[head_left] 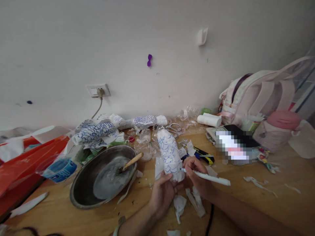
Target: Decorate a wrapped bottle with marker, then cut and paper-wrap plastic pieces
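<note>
My left hand [163, 193] grips the lower end of a white papered fish-shaped body [169, 150], which has blue scale-like curves drawn over it. In my right hand [198, 172] is a white marker pen [211, 178], its blue tip touching or very near the body's lower right side. Some of my left fingers are hidden behind the paper. Behind, along the wall, lie two similar forms with blue scale patterns, a thicker patterned form [95, 131] on the left and a slimmer patterned form [146, 121] in the middle.
A metal basin [75, 195] holds cloudy liquid and a wooden-handled brush [133, 161]. Scissors [174, 128], a yellow-black utility knife [208, 156] and paper scraps [180, 205] lie around. A paper roll [209, 120], pink backpack [248, 95] and pink-lidded bottle [283, 119] stand right; a plastic tub [61, 168] left.
</note>
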### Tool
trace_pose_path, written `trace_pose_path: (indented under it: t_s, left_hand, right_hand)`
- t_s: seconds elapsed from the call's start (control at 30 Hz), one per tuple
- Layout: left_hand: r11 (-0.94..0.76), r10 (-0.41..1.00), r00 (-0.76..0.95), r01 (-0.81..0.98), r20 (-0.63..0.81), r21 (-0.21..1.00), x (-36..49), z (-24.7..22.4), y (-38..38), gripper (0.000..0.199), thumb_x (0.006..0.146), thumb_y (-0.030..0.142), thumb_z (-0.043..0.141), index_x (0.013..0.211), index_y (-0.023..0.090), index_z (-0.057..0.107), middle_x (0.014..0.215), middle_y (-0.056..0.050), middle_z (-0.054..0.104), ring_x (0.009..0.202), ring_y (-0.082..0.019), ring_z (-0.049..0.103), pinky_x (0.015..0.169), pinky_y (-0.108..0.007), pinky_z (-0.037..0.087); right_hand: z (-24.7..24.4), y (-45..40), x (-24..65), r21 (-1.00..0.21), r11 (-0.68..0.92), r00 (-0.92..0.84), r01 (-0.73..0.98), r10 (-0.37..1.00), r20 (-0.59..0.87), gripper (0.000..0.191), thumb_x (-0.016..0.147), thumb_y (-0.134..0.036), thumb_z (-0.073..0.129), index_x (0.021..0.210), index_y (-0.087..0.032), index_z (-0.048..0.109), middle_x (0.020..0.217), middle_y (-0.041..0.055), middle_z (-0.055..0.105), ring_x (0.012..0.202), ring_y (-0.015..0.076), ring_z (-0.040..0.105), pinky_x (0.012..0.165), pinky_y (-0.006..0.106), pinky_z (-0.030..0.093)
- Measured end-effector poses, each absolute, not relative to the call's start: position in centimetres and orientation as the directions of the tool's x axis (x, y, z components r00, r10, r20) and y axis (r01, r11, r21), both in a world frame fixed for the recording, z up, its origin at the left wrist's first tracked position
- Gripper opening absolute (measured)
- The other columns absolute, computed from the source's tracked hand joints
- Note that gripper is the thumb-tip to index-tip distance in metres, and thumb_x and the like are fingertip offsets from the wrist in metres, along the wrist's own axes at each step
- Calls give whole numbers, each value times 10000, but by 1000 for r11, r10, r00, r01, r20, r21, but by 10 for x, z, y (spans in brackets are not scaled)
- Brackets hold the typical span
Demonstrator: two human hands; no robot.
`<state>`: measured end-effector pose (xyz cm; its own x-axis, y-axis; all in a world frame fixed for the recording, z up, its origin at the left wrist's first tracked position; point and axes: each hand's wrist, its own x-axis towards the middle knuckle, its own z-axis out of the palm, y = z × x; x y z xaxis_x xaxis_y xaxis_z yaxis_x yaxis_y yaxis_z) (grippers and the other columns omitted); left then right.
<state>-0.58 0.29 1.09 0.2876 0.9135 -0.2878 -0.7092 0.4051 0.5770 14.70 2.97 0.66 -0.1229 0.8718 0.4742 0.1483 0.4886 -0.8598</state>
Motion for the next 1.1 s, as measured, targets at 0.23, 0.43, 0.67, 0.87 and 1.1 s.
trace_pose_path:
  t_s: [0.23,0.43,0.67,0.87,1.1]
  left_hand:
    - [379,924,275,-748,-264,544,-5,9,4,322,622,188,735,924,183,623,900,-41,734,834,-243,673,861,-411,481]
    - [388,921,283,-725,-268,569,-4,11,3,291,613,220,735,882,181,632,874,-39,727,862,-260,667,860,-416,485]
    - [366,930,277,-688,-240,627,-4,10,1,468,610,245,755,1060,183,644,995,-73,730,956,-285,648,846,-409,486]
    - [341,940,248,-635,-236,693,-2,4,1,603,616,237,833,1172,186,605,1034,-95,711,933,-276,644,767,-377,498]
    - [341,940,241,-635,-241,694,-2,6,1,589,642,219,811,1192,181,602,1041,-100,708,938,-268,643,768,-369,505]
  right_hand:
    - [27,22,140,-886,427,-129,181,903,410,132,830,-293,504,732,-215,464,671,-19,465,601,128,455,542,234,409]
    - [29,20,140,-799,509,-133,319,859,494,104,822,-247,505,730,-214,469,698,-7,502,620,130,484,568,242,422]
    - [21,22,142,-722,633,-216,279,774,595,121,811,-206,521,709,-217,457,757,24,529,715,172,549,644,287,458]
    - [25,20,141,-756,595,-161,273,803,574,116,852,-261,499,747,-219,473,721,5,508,651,149,514,587,263,439]
    - [24,22,141,-698,637,-182,329,767,615,95,831,-230,532,750,-209,486,732,-12,525,654,128,522,587,231,429]
